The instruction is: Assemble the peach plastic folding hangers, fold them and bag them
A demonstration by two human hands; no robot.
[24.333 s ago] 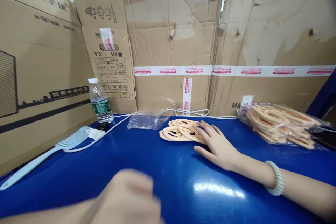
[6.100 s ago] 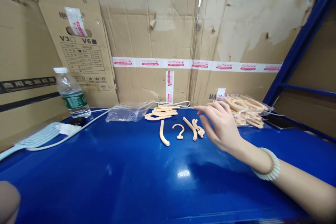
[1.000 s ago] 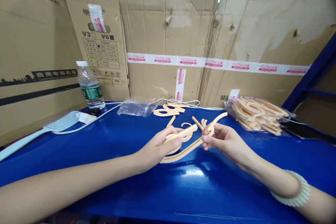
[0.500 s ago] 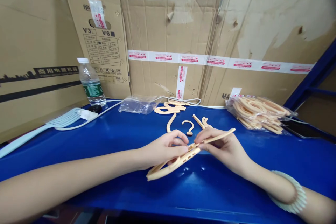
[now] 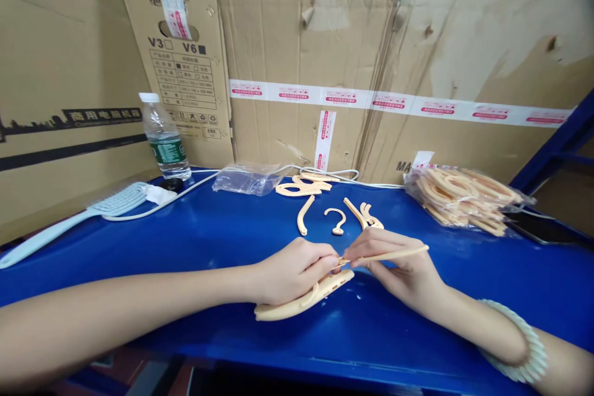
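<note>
Your left hand (image 5: 299, 269) has a closed grip on a slotted beige piece (image 5: 294, 309), which sticks out below it toward 8 o'clock. Half a second ago its fingers were partly lifted; now they curl down over the piece. Your right hand (image 5: 401, 266) pinches a slim beige strip (image 5: 415, 252), its far end toward 3 o'clock, lying flatter than in the frame just before. Your fingertips almost meet, hiding whether the two parts are joined.

Six seconds ago your left hand was barely in view and neither part was held up like this. From where your hands meet, the hook (image 5: 338, 231) lies on the desk (image 5: 408, 346) at 12 o'clock, a curved arm (image 5: 301, 218) at 11 and the forked piece (image 5: 371, 218) at 1, unmoved since the last frame.
</note>
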